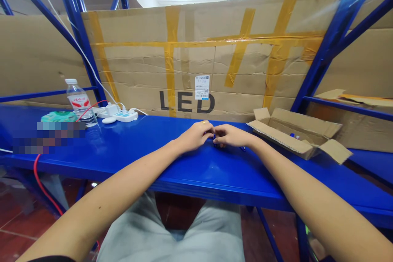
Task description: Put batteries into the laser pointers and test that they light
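My left hand [198,134] and my right hand [229,135] meet just above the blue table [199,168], fingertips almost touching. A small dark-blue piece [214,136] shows between them, pinched by the fingers of my right hand; its kind is too small to tell. The fingers of my left hand are curled, with a dark spot at their tips, and what they hold is hidden. Behind my right hand, the end of a thin blue object [243,148], pen-like in shape, lies on the table.
An open cardboard box [284,141] with small blue-tipped items [292,135] stands at right. At left are a water bottle [80,104], a teal packet [58,117] and a white power strip [127,116] with cables. A large cardboard panel [138,69] closes off the back.
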Demonstrator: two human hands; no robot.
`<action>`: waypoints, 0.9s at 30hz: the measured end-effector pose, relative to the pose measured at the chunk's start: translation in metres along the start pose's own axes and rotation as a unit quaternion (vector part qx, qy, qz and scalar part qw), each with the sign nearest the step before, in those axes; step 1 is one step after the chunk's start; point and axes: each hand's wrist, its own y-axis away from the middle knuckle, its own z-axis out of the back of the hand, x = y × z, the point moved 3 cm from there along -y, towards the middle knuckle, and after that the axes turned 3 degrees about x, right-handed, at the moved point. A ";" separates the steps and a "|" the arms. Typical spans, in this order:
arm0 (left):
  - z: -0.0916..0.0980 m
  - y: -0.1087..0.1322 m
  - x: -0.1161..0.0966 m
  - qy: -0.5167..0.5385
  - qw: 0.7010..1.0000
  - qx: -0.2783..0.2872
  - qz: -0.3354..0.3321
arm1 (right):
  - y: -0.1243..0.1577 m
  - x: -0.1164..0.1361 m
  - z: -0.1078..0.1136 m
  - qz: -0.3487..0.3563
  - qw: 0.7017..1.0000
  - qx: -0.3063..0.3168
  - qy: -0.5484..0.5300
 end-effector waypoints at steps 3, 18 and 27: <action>0.004 0.000 -0.001 -0.009 1.000 0.012 0.001 | 0.000 -0.003 0.001 -0.007 1.000 -0.007 0.005; 0.023 0.017 0.026 -0.034 0.952 0.266 0.147 | 0.002 0.006 0.004 0.014 0.988 -0.048 0.144; 0.025 0.005 0.016 0.110 0.986 0.007 0.128 | 0.002 0.011 0.001 0.023 0.987 -0.067 0.146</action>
